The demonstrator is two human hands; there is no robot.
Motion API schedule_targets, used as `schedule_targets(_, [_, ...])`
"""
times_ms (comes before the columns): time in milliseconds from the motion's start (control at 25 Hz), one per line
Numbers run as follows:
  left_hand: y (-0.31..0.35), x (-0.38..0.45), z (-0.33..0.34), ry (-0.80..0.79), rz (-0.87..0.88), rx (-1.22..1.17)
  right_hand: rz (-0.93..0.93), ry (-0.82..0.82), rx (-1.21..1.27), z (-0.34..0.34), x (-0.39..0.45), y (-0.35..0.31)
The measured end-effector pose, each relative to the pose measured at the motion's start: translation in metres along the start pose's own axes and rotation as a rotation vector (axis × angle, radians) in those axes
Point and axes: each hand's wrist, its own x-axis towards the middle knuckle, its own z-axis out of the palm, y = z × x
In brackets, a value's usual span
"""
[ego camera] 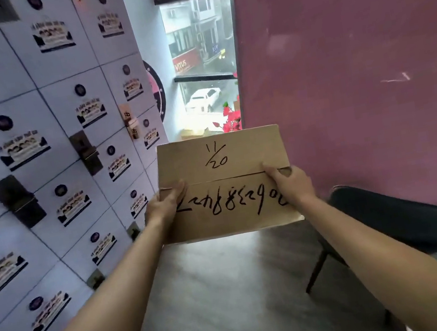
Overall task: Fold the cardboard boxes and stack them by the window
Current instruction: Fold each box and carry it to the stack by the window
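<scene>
One head-worn view — looking forward and down an aisle toward the window (201,51), arms close below.

Both your arms reach forward, bare from the elbows, converging on the flattened cardboard box (226,184) you hold up in front of you. Your left hand (163,204) grips the box's left edge, thumb lying across its front face near the fold line, the other fingers wrapped behind (hidden from view). Your right hand (290,183) grips the box's right edge at about the same height, thumb likewise pressed on the front near the fold line, fingers behind. Both wrists are fairly straight, forearms angled inward toward the box.
</scene>
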Motion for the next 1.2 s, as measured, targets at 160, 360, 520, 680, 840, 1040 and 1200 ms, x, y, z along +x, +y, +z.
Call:
schedule_targets(160, [0.025,0.101,0.042,0.007,-0.017,0.012,0.004,0.014,-0.003,0.023,0.111,-0.012])
schedule_targets(360, [0.048,0.221,0.096,0.037,-0.053,-0.011,-0.01,-0.017,0.066,0.058,0.257,-0.012])
schedule_targets(520, [0.083,0.323,0.133,0.108,-0.062,0.004,-0.013,-0.084,0.12,0.086,0.38,-0.03])
schedule_targets(680, [0.105,0.414,0.147,0.149,-0.098,0.004,-0.025,-0.095,0.046,0.126,0.481,-0.049])
schedule_targets(840, [0.118,0.527,0.159,0.159,-0.092,-0.012,-0.028,-0.078,0.019,0.184,0.583,-0.059])
schedule_targets(1040, [0.144,0.68,0.17,0.119,-0.091,-0.071,-0.01,-0.053,-0.031,0.248,0.704,-0.095])
schedule_targets(1200, [0.182,0.804,0.19,0.084,-0.091,-0.059,0.023,-0.014,-0.062,0.289,0.809,-0.127])
